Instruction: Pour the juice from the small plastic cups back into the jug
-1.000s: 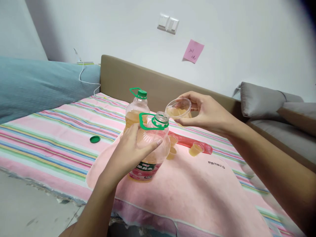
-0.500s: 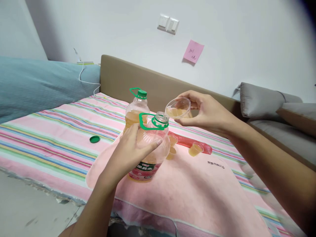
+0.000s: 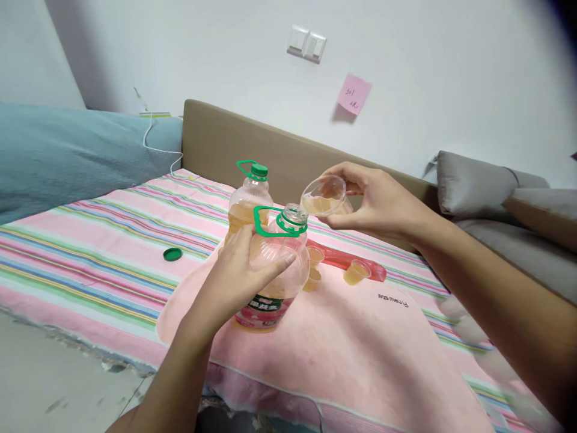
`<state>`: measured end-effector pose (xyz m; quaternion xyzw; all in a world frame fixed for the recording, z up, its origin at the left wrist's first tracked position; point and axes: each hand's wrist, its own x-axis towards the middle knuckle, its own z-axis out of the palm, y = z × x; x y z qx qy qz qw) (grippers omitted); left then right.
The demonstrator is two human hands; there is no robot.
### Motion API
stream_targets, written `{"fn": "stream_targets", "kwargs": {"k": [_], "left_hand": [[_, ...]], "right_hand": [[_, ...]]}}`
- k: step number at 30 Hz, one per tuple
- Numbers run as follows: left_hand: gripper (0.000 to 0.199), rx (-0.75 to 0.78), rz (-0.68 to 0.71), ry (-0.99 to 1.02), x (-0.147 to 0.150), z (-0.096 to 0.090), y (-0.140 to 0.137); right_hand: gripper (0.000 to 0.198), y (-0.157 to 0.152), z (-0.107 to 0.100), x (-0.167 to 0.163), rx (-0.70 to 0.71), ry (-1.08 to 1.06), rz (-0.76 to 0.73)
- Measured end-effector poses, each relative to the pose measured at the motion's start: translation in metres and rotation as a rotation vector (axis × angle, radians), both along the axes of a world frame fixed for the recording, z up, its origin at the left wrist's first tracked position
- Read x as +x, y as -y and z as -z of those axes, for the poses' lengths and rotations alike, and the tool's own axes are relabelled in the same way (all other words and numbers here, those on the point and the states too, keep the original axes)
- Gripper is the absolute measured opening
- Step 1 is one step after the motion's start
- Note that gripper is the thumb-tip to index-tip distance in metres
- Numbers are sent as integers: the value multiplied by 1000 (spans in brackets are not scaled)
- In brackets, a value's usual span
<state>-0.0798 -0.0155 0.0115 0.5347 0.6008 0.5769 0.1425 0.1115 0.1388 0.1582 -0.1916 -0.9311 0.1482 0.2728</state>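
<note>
My left hand (image 3: 250, 261) is wrapped round the upper body of a large clear juice bottle (image 3: 265, 307), which stands uncapped on a pink mat (image 3: 342, 349). In my right hand (image 3: 365, 198) is a clear plastic cup (image 3: 324, 195) with pale yellow juice, tilted so its rim meets the bottle's open mouth. Behind stands a second juice bottle (image 3: 247, 207) with its green cap on. A loose green cap (image 3: 172, 254) lies to the left on the striped sheet. Beyond the bottle are small cups of juice, one of them a cup (image 3: 356, 272) standing apart.
A red plastic wrapper (image 3: 342, 258) lies behind the cups. The bed has a striped sheet (image 3: 112, 240) and a brown headboard (image 3: 270, 144). Grey cushions (image 3: 482, 183) are stacked at right, and a blue-covered bolster (image 3: 90, 153) with a white cable (image 3: 160, 150) is at left.
The cup in my right hand has tipped slightly further toward the bottle mouth, its juice running nearer the rim. My left hand keeps its place on the bottle.
</note>
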Motion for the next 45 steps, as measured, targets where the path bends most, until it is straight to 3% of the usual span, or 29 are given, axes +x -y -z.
{"fn": "stream_targets", "kwargs": {"k": [45], "left_hand": [[59,-25,-6,1,-1,1,-1]], "right_hand": [[48,9,-20,-7,321,151,-47]]}}
